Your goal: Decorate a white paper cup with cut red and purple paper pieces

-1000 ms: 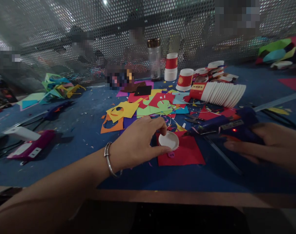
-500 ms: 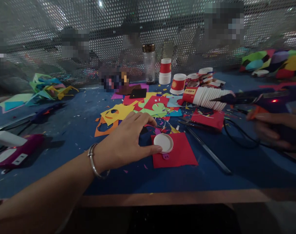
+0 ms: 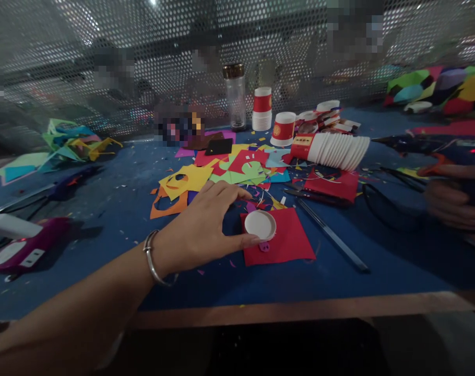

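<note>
The right edge cuts off part of the glue gun (image 3: 449, 148).

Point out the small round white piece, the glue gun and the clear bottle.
Small round white piece (image 3: 260, 224): head view, middle of its flat inside.
Glue gun (image 3: 449, 146): head view, on its dark body.
Clear bottle (image 3: 235, 101): head view, on its see-through side.

The left hand (image 3: 202, 222) arches, thumb spread, while the right hand (image 3: 449, 201) (wrist out of frame) is curled.

Blue-topped desk (image 3: 108, 203), pretty messy tbh. Red paper sheet (image 3: 290, 243) near front edge, clear straight rod (image 3: 335, 237) just right. Multicoloured paper scraps (image 3: 190, 180) mid-desk, purple-and-white plastic block (image 3: 51, 237) left.
</note>
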Available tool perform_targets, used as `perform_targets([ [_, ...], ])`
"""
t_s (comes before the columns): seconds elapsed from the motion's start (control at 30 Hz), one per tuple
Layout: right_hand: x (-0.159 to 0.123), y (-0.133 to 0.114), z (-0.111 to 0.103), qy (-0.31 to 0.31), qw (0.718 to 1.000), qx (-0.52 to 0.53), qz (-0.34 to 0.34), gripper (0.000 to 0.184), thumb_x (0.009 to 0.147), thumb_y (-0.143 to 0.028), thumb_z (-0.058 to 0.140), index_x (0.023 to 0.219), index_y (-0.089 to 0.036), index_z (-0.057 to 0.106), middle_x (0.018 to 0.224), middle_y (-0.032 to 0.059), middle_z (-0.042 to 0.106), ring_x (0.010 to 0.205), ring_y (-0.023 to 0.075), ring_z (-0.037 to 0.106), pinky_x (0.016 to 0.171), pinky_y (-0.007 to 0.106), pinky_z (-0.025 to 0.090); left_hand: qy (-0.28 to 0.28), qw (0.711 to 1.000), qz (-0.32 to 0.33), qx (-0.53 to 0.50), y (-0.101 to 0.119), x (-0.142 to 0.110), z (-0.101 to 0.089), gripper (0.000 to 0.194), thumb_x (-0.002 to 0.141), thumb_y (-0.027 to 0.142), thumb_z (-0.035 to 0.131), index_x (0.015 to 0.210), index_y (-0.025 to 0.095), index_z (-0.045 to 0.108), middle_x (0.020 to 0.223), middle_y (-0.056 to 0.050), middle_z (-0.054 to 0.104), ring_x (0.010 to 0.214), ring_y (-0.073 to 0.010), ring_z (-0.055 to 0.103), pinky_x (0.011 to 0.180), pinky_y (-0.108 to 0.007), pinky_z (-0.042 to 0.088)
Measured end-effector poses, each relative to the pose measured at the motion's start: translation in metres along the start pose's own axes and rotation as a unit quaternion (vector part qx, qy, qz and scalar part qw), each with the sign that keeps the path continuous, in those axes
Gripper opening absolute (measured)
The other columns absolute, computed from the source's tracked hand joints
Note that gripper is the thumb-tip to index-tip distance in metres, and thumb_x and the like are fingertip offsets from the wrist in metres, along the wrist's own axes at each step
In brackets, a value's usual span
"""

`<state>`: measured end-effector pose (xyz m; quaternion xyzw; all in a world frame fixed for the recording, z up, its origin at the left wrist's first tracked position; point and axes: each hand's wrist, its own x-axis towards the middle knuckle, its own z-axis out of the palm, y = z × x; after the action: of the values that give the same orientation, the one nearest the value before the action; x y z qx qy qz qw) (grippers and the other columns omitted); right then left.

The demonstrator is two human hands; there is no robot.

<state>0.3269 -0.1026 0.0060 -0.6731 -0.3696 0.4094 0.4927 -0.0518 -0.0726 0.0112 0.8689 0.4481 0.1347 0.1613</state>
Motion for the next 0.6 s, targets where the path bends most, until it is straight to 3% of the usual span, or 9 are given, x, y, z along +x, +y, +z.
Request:
perform_targets([
  [0.1, -0.003, -0.005, 0.003, 0.029, 0.993, 0.066, 0.091, 0.05, 0.091, -0.04, 0.059, 0.05, -0.021, 0.04, 0.048, -0.0039, 0.023, 0.041, 0.0074, 0.017, 0.036, 0.024, 0.009, -0.009, 1.0, -0.002, 0.005, -0.002, 0.002, -0.001, 0.057, 0.08, 0.062, 0.076, 0.12, 0.023, 0.063, 0.12, -0.008, 0.064, 0.114, -0.0317, 0.058, 0.105, -0.052, 0.045],
  [0.37, -0.001, -0.012, 0.005, 0.03, 0.993, 0.072, 0.084, 0.041, 0.091, -0.03, 0.061, 0.052, -0.02, 0.05, 0.05, -0.0025, 0.029, 0.042, 0.0081, 0.019, 0.035, 0.024, 0.008, -0.03, 0.999, -0.001, -0.02, 0.001, 0.006, 0.003, 0.057, 0.077, 0.065, 0.077, 0.114, 0.025, 0.064, 0.121, -0.009, 0.061, 0.119, -0.0328, 0.054, 0.103, -0.051, 0.045],
  [0.6, 0.003, -0.021, 0.01, -0.002, 0.994, 0.009, 0.113, 0.04, 0.083, -0.035, 0.063, 0.049, -0.019, 0.049, 0.05, -0.0016, 0.032, 0.041, 0.0062, 0.022, 0.038, 0.021, 0.008, -0.035, 0.999, 0.008, -0.026, 0.002, 0.006, 0.005, 0.06, 0.077, 0.065, 0.078, 0.116, 0.024, 0.061, 0.121, -0.008, 0.059, 0.118, -0.0315, 0.054, 0.106, -0.051, 0.043],
])
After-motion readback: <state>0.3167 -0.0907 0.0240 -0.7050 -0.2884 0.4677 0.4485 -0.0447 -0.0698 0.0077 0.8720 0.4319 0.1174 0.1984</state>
